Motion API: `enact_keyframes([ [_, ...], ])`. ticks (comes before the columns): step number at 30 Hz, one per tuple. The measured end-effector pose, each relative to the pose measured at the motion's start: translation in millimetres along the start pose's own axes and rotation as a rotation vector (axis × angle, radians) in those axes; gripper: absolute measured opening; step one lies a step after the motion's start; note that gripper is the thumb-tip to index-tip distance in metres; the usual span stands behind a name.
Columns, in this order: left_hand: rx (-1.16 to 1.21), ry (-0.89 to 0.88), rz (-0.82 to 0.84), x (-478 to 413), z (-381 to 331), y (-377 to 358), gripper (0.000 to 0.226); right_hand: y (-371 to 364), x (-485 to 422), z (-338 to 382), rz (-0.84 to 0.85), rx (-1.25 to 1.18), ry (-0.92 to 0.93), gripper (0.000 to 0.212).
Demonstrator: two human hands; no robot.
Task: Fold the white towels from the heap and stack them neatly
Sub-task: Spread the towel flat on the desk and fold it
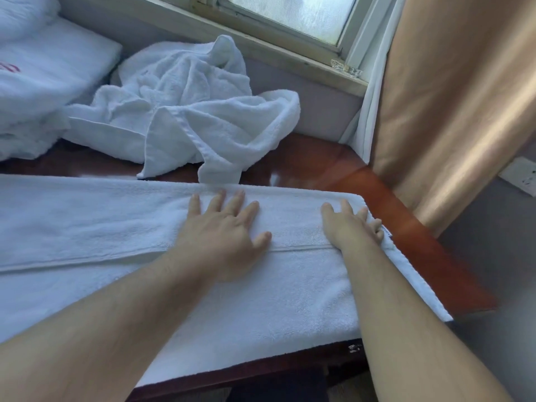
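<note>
A long white towel (101, 227) lies across the near part of the wooden table (406, 221), folded lengthwise with a hem running along its middle. My left hand (223, 227) presses flat on the upper layer, fingers spread. At the towel's right end my right hand (351, 224) holds the edge, thumb and forefinger on top and the other fingers curled round it. Behind, a crumpled heap of white towels (188, 111) sits against the wall. Folded white towels (43, 76) with red stitching are stacked at the back left.
A window (290, 18) with a wooden sill runs along the back. A tan curtain (449, 97) hangs at the right, reaching the table's corner. A wall socket (522, 175) shows at the far right. Bare glossy wood lies between heap and flat towel.
</note>
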State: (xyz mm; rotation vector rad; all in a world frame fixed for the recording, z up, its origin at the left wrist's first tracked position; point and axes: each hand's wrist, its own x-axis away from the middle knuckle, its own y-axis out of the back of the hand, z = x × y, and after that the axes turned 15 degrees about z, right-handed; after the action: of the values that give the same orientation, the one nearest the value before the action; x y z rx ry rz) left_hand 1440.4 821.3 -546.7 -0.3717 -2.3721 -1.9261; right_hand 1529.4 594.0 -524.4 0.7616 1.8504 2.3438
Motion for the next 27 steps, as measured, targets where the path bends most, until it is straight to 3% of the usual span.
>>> enact_keyframes([
  [5,0.008,-0.017,-0.007,-0.1,-0.3,0.2,0.073,1.1,2.0,-1.0,-0.043,-0.021,0.028,0.067],
  [9,0.016,-0.027,-0.006,-0.3,-0.1,1.5,0.073,0.3,17.1,-9.2,-0.286,-0.33,0.218,0.029],
  [11,0.019,-0.029,-0.003,-0.2,0.1,0.5,0.073,-5.6,27.3,-16.2,-0.362,-0.382,0.315,0.031],
  [14,0.019,-0.026,-0.001,-0.3,0.5,-0.3,0.074,-15.8,40.4,-31.1,-0.245,-0.167,0.404,0.024],
  [15,0.02,-0.029,0.001,-1.1,0.9,-0.4,0.075,-17.4,44.3,-37.7,-0.22,-0.117,0.39,0.032],
  [17,0.017,-0.032,0.014,-2.7,2.0,0.4,0.076,-20.2,55.8,-53.8,-0.19,-0.135,0.381,0.042],
  [21,0.002,-0.035,0.037,-2.3,3.1,0.6,0.077,-32.6,84.3,-91.1,-0.206,-0.204,0.465,0.038],
  [24,-0.019,-0.112,-0.059,2.7,2.5,7.0,0.061,-44.3,96.1,-112.9,-0.281,-0.313,0.512,0.029],
  [27,-0.008,-0.41,-0.207,19.3,-6.3,13.2,0.029,-63.1,101.6,-121.3,-0.468,-0.406,0.52,0.018],
])
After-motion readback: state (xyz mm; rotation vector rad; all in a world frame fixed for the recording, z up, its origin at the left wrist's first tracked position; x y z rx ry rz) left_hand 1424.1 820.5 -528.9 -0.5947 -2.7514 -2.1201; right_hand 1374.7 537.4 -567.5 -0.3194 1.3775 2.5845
